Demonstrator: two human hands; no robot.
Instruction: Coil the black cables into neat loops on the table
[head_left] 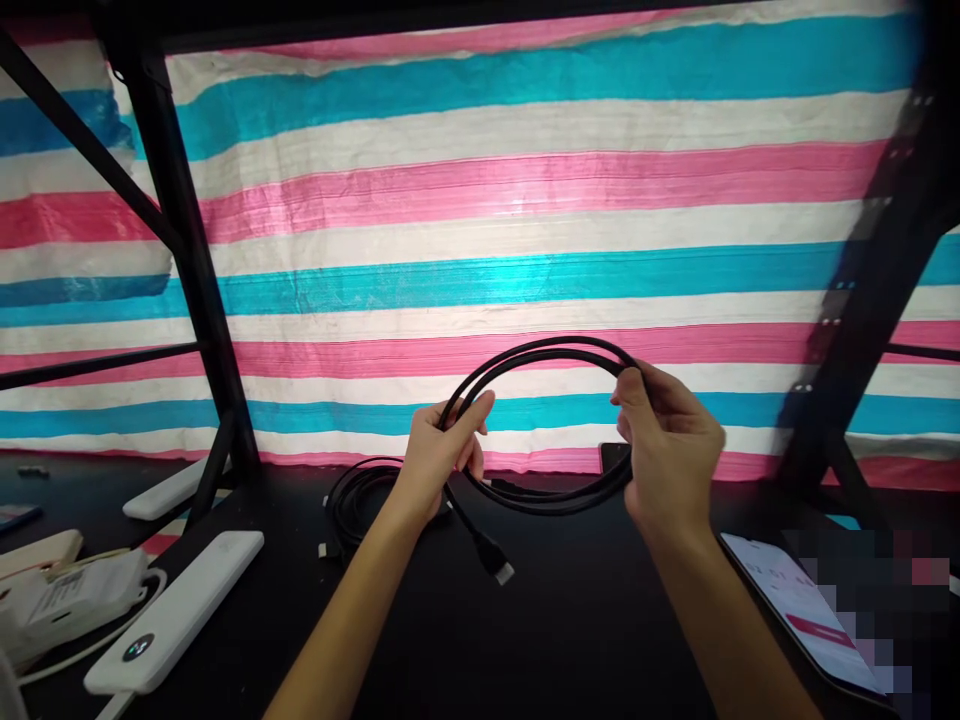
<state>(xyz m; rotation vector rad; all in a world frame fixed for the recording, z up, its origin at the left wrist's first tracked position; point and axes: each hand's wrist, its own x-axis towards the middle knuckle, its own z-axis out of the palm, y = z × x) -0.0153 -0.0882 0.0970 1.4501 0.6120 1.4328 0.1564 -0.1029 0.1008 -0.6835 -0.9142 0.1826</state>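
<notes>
Head view: two bare hands hold up a looped black cable (559,353) over the black tabletop (525,640). The left hand (450,440) has its grip pinching the left side of the loops, thumb on top. The right hand (667,440) has its grip pinching the right side. One cable end with a metal plug (504,573) hangs down below the left side of the loops. Left of the looped cable, a coil of black wire (356,500) lies on the tabletop. Right of the looped cable is a lit phone (802,610).
</notes>
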